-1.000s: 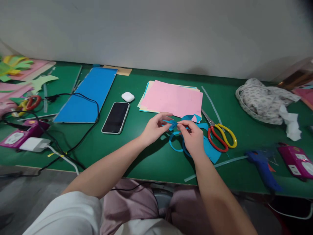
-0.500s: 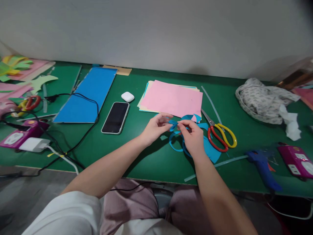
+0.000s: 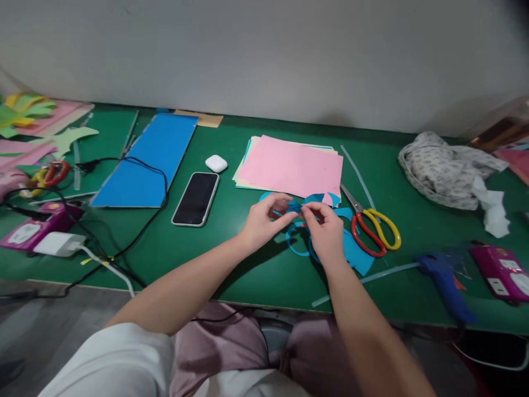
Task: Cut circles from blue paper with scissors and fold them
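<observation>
1. Pinching a small blue paper piece (image 3: 294,206) between our two hands, we hold it just above the bench (image 3: 268,281). The fingers of our left hand (image 3: 258,223) are bent around its left side, thumb and fingertips close together; those of our right hand (image 3: 327,234) grip its right end. The fingertips cover much of it, so we cannot tell its exact form.

2. Close below our fingers lies a blue paper ring (image 3: 298,254); a curved blue strip (image 3: 316,197) is just beyond them. A flat blue piece (image 3: 359,256) lies to the right, partly behind our right hand.

3. Near our right fingers, the scissors (image 3: 359,208) lie on the bench, out of our grasp. Beyond both sets of fingers is a stack of coloured paper (image 3: 293,165), pink on top. Farther right and nearer us is a blue glue gun (image 3: 446,289); left of the fingers is a phone (image 3: 196,199).

4. As we judge it, some blue paper is already cut to shape, and the piece in our fingers is being worked by hand, not set down. The stacked sheets look whole. We cannot tell how much work is left.
</observation>
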A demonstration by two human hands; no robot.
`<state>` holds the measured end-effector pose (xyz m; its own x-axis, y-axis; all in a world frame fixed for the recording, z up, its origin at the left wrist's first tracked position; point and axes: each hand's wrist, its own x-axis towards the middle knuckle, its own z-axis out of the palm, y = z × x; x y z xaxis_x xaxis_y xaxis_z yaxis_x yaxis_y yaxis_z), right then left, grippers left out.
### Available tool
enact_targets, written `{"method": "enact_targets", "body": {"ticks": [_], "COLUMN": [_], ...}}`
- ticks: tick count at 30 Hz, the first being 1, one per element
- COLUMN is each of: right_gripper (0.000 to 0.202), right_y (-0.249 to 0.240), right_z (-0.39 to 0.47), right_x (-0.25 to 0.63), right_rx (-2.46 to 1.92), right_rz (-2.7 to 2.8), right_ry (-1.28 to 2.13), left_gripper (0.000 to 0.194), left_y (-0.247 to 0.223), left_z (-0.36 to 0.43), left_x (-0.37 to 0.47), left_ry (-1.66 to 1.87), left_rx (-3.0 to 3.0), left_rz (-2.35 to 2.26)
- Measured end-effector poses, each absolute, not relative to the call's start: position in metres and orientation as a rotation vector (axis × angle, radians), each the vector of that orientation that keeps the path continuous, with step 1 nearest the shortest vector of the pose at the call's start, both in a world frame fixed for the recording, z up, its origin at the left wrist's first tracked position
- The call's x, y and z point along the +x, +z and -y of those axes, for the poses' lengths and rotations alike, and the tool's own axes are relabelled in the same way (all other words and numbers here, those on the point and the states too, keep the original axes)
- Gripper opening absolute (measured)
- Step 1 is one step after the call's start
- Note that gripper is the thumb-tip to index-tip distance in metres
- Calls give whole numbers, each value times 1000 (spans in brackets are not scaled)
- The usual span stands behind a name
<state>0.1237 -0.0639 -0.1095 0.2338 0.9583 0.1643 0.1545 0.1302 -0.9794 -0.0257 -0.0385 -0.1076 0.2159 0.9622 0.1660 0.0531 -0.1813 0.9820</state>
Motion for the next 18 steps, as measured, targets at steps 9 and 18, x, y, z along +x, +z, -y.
{"method": "enact_targets", "body": {"ticks": [9, 18], "right_gripper": [15, 14], "right_y": [-112, -113], "right_z": [66, 65], "right_x": [125, 128], "right_rx": [-1334, -1329], "right_rz": [1335, 1502], "right_ry": [744, 592], "left_gripper": [22, 8], "left_y": [-107, -107], "left_z": [38, 31], "left_x": [-26, -32], "left_ry": [1121, 1087], "left_rx": [1590, 1818], "left_rz": [-1057, -1095]}}
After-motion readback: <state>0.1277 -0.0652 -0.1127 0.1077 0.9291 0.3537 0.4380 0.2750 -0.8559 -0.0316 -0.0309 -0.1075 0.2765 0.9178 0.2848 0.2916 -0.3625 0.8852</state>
